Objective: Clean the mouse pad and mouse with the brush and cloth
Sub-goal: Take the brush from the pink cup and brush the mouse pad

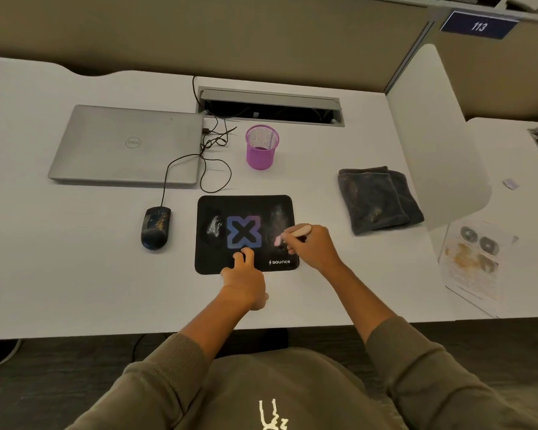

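Note:
A black mouse pad (246,206) with a blue X logo lies on the white desk, with pale dust smears on its left and right parts. My right hand (312,246) holds a small brush (295,233) whose pink bristles touch the pad's right side. My left hand (244,274) presses its fingers on the pad's front edge. A dark wired mouse (156,228) speckled with crumbs sits left of the pad. A folded dark grey cloth (378,200) lies to the right of the pad.
A closed silver laptop (128,144) lies at the back left, with the mouse cable looping beside it. A purple mesh cup (261,147) stands behind the pad. A white divider panel (438,141) and printed papers (472,262) are at the right.

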